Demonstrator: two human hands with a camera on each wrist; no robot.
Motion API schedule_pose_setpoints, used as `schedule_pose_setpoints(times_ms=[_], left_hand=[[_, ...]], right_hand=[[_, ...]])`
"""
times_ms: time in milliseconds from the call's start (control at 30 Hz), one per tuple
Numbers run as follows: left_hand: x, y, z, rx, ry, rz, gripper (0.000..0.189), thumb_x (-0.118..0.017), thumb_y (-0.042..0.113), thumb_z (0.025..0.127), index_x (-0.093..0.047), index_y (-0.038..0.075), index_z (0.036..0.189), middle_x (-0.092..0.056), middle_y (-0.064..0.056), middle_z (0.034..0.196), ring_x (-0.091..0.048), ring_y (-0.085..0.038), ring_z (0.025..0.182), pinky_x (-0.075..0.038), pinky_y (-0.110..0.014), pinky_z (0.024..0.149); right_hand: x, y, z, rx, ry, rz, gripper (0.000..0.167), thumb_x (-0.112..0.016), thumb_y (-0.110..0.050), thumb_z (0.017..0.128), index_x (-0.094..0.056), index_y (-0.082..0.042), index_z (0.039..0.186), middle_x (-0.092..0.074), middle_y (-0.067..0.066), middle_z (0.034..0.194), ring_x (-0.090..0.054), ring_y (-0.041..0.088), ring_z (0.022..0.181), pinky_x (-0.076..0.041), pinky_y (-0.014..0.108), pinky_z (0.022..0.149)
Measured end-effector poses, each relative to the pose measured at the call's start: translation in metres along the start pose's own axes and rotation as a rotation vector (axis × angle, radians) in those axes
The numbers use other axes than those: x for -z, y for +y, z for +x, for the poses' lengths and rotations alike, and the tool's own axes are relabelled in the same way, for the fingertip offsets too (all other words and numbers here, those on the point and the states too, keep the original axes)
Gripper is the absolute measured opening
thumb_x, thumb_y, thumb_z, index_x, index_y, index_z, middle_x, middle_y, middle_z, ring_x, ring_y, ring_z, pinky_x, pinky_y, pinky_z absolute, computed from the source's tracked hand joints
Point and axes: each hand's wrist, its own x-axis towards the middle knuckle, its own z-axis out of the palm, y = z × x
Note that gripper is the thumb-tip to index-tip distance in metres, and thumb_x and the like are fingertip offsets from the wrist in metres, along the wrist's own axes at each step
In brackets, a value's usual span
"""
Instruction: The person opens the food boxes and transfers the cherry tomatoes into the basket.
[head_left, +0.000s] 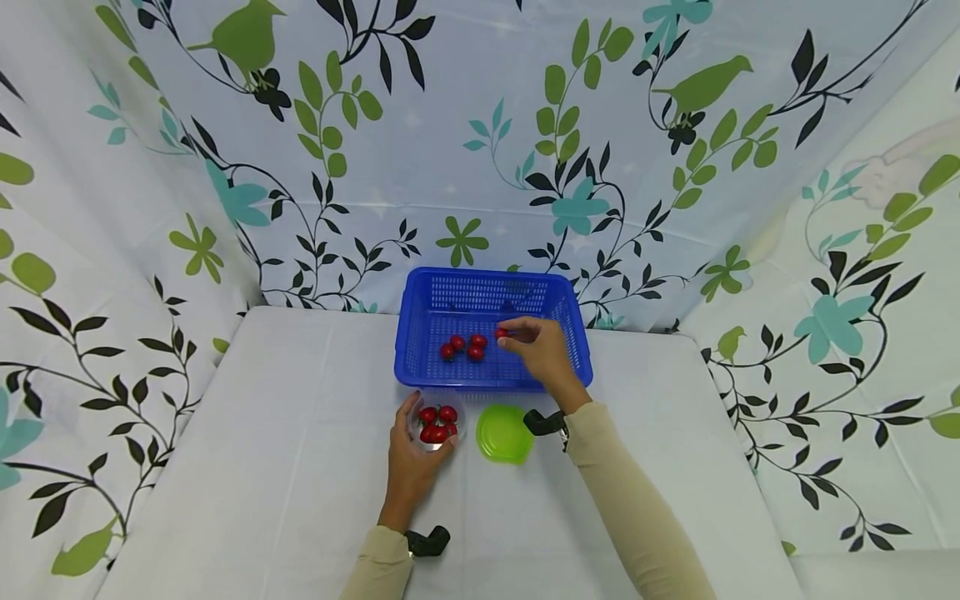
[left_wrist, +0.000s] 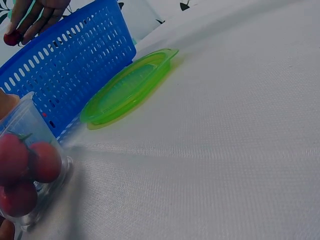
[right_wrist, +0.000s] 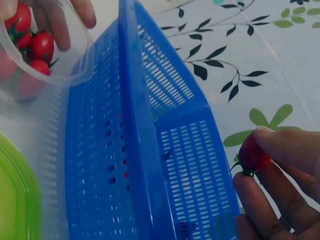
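Note:
In the head view my right hand (head_left: 542, 350) is over the right half of a blue plastic basket (head_left: 420, 292). Its thumb and fingers pinch a cherry tomato (right_wrist: 254, 152), red with a green stem, seen closely in the right wrist view. Several more cherry tomatoes (head_left: 476, 353) lie on the basket floor, left of that hand. My left hand (head_left: 411, 458) curls round a clear plastic cup (right_wrist: 82, 65) in front of the basket. Inside the cup are several cherry tomatoes (head_left: 437, 432), visible through its wall in the left wrist view.
A bright green lid (head_left: 505, 435) lies flat on the white-covered table (head_left: 330, 467), right of the cup and close to the basket's front wall. Patterned cloth (head_left: 480, 125) with leaves and birds hangs behind and on both sides. Each wrist carries a black strapped device (head_left: 428, 542).

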Motion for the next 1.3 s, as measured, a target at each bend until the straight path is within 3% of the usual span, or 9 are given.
schedule_pose_setpoints(times_ms=[600, 833, 1300], left_hand=[[0.000, 0.000, 0.000, -0.019, 0.021, -0.001, 0.095, -0.090, 0.020, 0.083, -0.039, 0.019, 0.163, -0.046, -0.011, 0.167, -0.038, -0.039, 0.155, -0.029, -0.068, 0.124], [0.001, 0.000, -0.001, 0.017, 0.011, -0.006, 0.095, -0.090, 0.020, 0.083, -0.038, 0.026, 0.162, -0.044, -0.006, 0.168, -0.035, -0.035, 0.157, -0.028, -0.065, 0.126], [0.000, 0.001, -0.001, 0.025, 0.005, 0.001, 0.096, -0.090, 0.020, 0.083, -0.037, 0.026, 0.163, -0.043, -0.005, 0.168, -0.035, -0.035, 0.156, -0.029, -0.065, 0.125]], right_hand=[[0.001, 0.007, 0.034, -0.039, -0.167, -0.123, 0.025, -0.082, -0.013, 0.094, -0.081, -0.013, 0.119, -0.079, 0.005, 0.120, -0.075, 0.025, 0.109, -0.056, 0.049, 0.106], [0.001, 0.009, 0.045, -0.048, -0.228, -0.153, 0.024, -0.082, -0.014, 0.094, -0.081, -0.011, 0.118, -0.079, 0.005, 0.119, -0.072, 0.026, 0.114, -0.054, 0.050, 0.109], [-0.004, 0.006, 0.063, -0.043, -0.293, -0.233, 0.026, -0.083, -0.006, 0.090, -0.082, -0.009, 0.116, -0.078, 0.008, 0.123, -0.068, 0.030, 0.122, -0.047, 0.053, 0.116]])
